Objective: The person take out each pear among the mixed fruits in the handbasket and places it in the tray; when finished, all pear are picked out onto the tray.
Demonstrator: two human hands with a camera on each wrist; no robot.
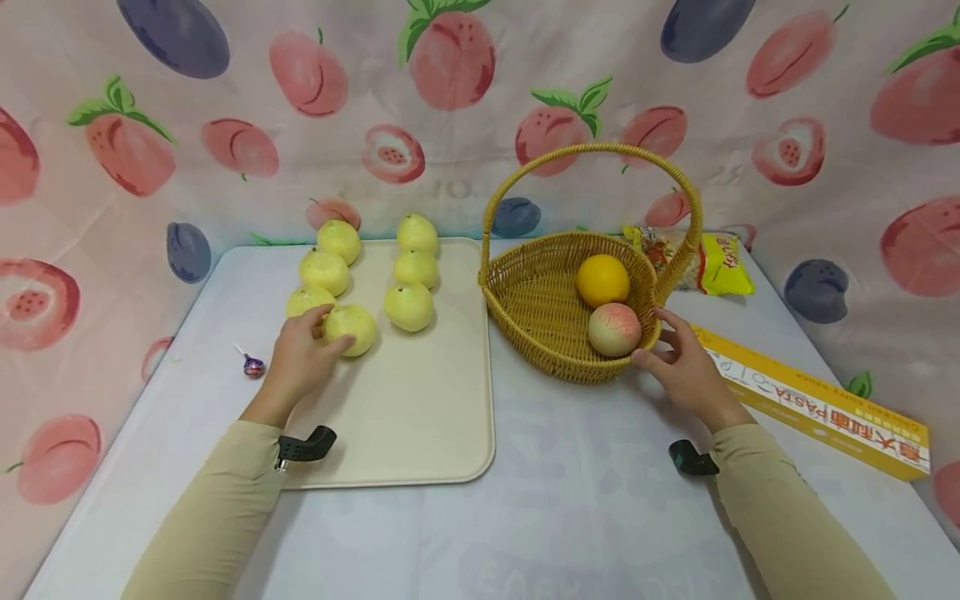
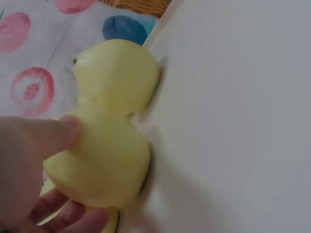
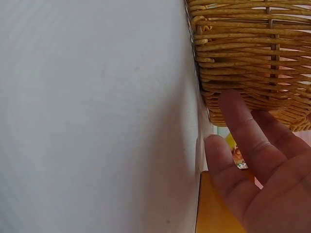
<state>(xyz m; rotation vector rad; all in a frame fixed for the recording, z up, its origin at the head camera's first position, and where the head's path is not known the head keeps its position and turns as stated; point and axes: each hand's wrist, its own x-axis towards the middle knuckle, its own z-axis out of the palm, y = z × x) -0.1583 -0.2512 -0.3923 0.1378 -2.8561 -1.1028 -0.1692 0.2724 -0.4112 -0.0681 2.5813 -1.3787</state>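
Note:
My left hand (image 1: 306, 354) holds a pale yellow pomelo-like fruit (image 1: 351, 330) between thumb and fingers, over the left part of a cream tray (image 1: 431, 425). In the left wrist view the thumb presses one side of this fruit (image 2: 104, 160), and another such fruit (image 2: 119, 75) shows beyond it. More of the same fruits stand in two columns on the tray. My right hand (image 1: 686, 367) touches the right side of a wicker basket (image 1: 555, 367), its fingers fairly straight against the weave in the right wrist view. Inside the basket are an orange (image 1: 603, 280) and a peach (image 1: 614, 330).
A yellow pasta box (image 1: 813, 400) lies to the right of my right hand. Behind the basket is a yellow snack bag (image 1: 723, 262). A wrapped lollipop (image 1: 253, 366) lies left of the tray. The basket's tall handle (image 1: 592, 148) arches above it.

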